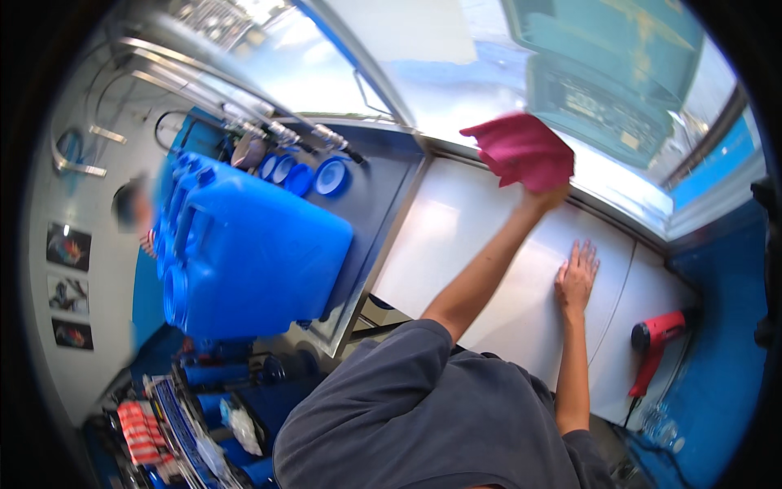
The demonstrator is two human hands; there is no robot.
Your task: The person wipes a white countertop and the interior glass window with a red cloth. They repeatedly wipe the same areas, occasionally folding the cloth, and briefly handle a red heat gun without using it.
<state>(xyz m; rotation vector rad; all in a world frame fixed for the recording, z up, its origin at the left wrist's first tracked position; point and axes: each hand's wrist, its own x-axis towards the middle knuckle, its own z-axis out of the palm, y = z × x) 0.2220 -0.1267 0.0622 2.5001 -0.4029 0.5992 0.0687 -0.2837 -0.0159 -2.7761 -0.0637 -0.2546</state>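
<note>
A dark pink cloth (525, 151) is spread in front of the window glass, near the sill. My left hand (547, 197), slightly blurred, grips the cloth at its lower edge, and the cloth partly hides the fingers. My left arm reaches up and forward across the white counter (456, 269). To the right, my right hand (576, 281) lies flat on the counter, palm down with its fingers stretched, holding nothing. Beyond both hands stands the window (489, 49); whether the cloth touches the glass or only hangs before it I cannot tell.
Large blue jerrycans (261, 253) stand at the left on a metal-topped table (383, 196), with several blue caps (331, 177) behind them. A red heat gun (652, 346) lies on the counter's right end, near a clear plastic bottle (661, 428). Another person (130, 204) is at the far left.
</note>
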